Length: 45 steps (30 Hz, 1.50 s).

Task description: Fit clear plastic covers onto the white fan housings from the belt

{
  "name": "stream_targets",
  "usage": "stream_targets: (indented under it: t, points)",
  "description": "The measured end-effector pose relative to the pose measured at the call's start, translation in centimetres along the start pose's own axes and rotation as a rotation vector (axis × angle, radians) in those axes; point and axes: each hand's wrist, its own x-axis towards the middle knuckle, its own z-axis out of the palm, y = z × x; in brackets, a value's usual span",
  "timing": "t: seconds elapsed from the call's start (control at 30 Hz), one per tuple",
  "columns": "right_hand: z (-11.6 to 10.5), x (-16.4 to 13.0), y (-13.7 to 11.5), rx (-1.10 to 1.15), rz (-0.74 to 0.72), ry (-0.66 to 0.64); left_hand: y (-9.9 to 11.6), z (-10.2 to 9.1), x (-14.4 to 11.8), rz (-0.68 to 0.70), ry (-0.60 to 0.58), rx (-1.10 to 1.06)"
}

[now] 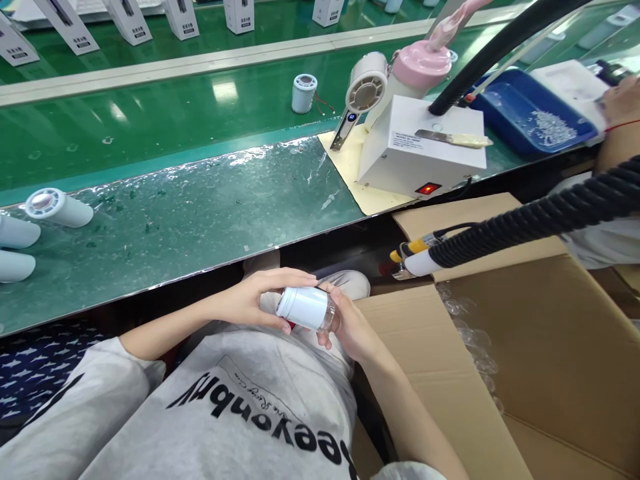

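Above my lap I hold a light blue cylindrical fan housing (303,307), tilted almost on its side. Around its ringed left end my left hand (257,300) is curved, thumb below and fingers along the top. At the opposite end a clear plastic cover (329,315) shows, with my right hand (347,320) closed about it. Part of that cover is hidden by my right fingers. Similar light blue housings, one with a round vented end (60,207), lie at the bench's left edge. Another housing with thin red wires (304,93) stands upright on the green belt.
A white machine (425,143) with a lit red switch, a handheld fan (366,83) and a pink-lidded cup (421,65) stand on the right. A black ribbed hose (540,213) crosses an open carton (555,333) holding clear covers. A co-worker's hand (623,100) is near a blue tray (505,110).
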Motion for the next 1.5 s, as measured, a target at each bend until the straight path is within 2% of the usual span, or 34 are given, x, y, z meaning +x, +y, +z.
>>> stream_targets:
  t: [0.43,0.63,0.77,1.03,1.17,1.23,1.37,1.5]
  points:
    - [0.2,-1.7,-0.6,-0.121,-0.225,0.028,0.6,0.0,-0.3,-0.088,-0.018,-0.032]
    - [0.3,-1.9,-0.7,-0.131,-0.195,0.009,0.8,0.0,-0.5,-0.035,-0.015,-0.043]
    - [0.2,-1.6,-0.4,-0.091,-0.184,0.025,1.2,0.0,-0.3,-0.092,0.003,-0.051]
    - [-0.7,-2.1,-1.4,-0.016,-0.229,0.145,1.5,-0.7,-0.3,-0.208,0.202,-0.149]
    - [-1.1,-3.1,-2.1,0.037,-0.245,0.196,1.0,-1.0,-0.7,-0.203,0.377,-0.101]
    - [-1.2,-3.7,-2.3,0.045,-0.267,0.23,0.5,-0.9,-0.8,-0.233,0.444,-0.164]
    - [-1.4,-5.1,-2.8,0.017,-0.304,0.261,-0.3,-0.8,-0.7,-0.31,0.455,-0.378]
    - [-1.4,-6.6,-2.9,-0.035,-0.362,0.308,-0.6,-0.6,0.0,-0.388,0.432,-0.463]
